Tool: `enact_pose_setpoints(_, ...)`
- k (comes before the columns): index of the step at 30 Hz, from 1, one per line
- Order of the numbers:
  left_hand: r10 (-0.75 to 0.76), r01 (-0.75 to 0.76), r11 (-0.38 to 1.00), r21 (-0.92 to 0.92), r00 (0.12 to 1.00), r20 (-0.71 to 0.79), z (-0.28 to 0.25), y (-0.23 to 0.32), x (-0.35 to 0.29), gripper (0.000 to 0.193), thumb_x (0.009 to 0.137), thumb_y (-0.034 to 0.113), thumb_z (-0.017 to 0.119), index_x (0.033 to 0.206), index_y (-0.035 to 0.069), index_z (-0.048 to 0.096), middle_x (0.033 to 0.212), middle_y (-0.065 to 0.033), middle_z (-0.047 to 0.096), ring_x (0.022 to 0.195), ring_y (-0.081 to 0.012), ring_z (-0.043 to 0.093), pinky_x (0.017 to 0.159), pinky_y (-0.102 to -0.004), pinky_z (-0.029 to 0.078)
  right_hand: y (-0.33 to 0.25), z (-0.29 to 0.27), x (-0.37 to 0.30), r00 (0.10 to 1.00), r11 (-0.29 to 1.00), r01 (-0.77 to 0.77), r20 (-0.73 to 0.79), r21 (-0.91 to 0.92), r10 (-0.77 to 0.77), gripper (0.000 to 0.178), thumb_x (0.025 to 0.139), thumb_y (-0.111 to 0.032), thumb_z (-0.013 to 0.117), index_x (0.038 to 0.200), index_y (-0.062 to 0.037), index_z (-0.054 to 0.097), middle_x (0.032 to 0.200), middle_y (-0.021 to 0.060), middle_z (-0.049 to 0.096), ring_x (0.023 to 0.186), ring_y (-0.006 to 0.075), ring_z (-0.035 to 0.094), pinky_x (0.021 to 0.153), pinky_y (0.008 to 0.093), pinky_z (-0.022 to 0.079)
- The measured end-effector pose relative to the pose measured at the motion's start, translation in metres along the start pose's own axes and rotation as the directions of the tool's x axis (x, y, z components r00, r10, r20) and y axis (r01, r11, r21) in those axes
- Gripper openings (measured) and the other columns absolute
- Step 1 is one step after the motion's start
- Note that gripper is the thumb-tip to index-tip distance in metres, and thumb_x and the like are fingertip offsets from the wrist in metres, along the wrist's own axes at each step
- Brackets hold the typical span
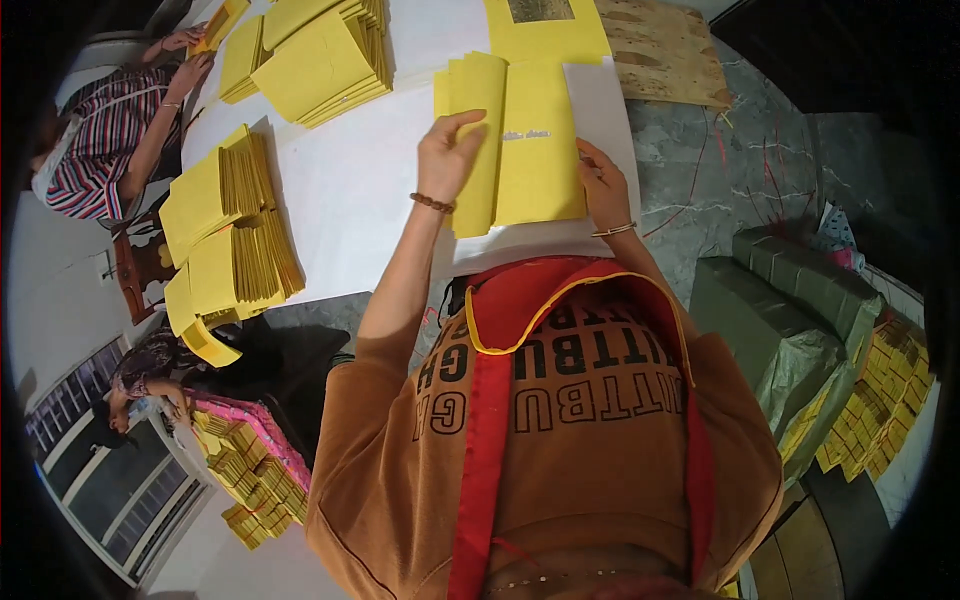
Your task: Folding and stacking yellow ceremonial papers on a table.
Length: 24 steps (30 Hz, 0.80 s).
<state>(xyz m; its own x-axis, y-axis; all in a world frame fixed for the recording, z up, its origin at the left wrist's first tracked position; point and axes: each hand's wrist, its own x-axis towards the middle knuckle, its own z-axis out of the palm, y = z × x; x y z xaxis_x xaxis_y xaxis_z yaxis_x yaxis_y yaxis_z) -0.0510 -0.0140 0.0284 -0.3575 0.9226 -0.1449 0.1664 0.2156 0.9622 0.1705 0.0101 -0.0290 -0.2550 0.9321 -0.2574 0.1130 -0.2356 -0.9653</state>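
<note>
In front of me on the white-covered table lies yellow paper (pixel 540 170), with a raised or folded flap (pixel 480 90) along its left part. My left hand (pixel 450 155) is at that flap's left side, with its thumb and index finger apart; its other fingers are partly hidden. At the paper's right edge, the curled fingers of my right hand (pixel 605 185) grip the edge. Small print marks the middle of the paper. Just beyond lies another yellow sheet (pixel 590 40) with a dark rectangular picture or opening.
Stacks of folded yellow paper (pixel 325 70) and more bundles (pixel 215 200) line the table's left side. Two people work at the left. A plywood board (pixel 665 50) adjoins the table. Green-covered boxes (pixel 740 310) and yellow bundles (pixel 880 400) stand at right.
</note>
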Motion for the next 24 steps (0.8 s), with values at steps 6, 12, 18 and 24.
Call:
enact_pose_setpoints(6, 0.211, -0.249, 0.934, 0.258, 0.963, 0.169, 0.034, -0.003, -0.007, 0.038, 0.068, -0.004, 0.049, 0.103, 0.006, 0.058, 0.082, -0.0125, 0.051, 0.073, -0.0223, 0.051, 0.066, -0.0308, 0.041, -0.018, 0.009, -0.015, 0.948, 0.917, 0.304, -0.013, -0.257, -0.318, 0.035, 0.077, -0.007, 0.054, 0.112, -0.0051, 0.052, 0.115, 0.0192, 0.049, 0.098, 0.0275, 0.051, 0.083, 0.0333, 0.041)
enact_pose_setpoints(12, 0.131, -0.181, 0.945, 0.273, 0.973, 0.192, 0.039, -0.003, -0.005, 0.032, 0.073, 0.003, 0.051, 0.104, 0.006, 0.059, 0.08, -0.014, 0.05, 0.072, -0.0245, 0.052, 0.066, -0.0313, 0.043, -0.036, 0.021, -0.029, 0.915, 0.829, 0.389, 0.063, -0.401, -0.399, 0.037, 0.076, -0.012, 0.056, 0.112, -0.0057, 0.052, 0.126, 0.0182, 0.039, 0.111, 0.0278, 0.043, 0.091, 0.0338, 0.036)
enact_pose_setpoints(18, -0.068, 0.084, 0.985, -0.152, 0.992, 0.111, 0.035, -0.009, -0.001, 0.033, 0.08, 0.025, 0.061, 0.098, -0.003, 0.06, 0.092, -0.009, 0.059, 0.082, -0.0119, 0.053, 0.072, -0.0233, 0.043, -0.052, 0.044, -0.03, 0.909, 0.904, 0.379, 0.263, -0.196, -0.324, 0.035, 0.075, -0.016, 0.058, 0.108, -0.0059, 0.054, 0.126, 0.0142, 0.04, 0.111, 0.0284, 0.042, 0.092, 0.0344, 0.034)
enact_pose_setpoints(24, -0.177, 0.236, 0.907, -0.349, 0.965, 0.191, 0.03, -0.008, 0.002, 0.025, 0.08, 0.019, 0.061, 0.095, -0.001, 0.062, 0.084, -0.0031, 0.061, 0.079, -0.0078, 0.053, 0.069, -0.0208, 0.042, -0.048, 0.041, -0.023, 0.934, 0.95, 0.303, 0.223, -0.074, -0.28, 0.037, 0.075, -0.016, 0.059, 0.11, -0.0043, 0.052, 0.12, 0.0121, 0.046, 0.111, 0.0249, 0.044, 0.092, 0.0326, 0.035)
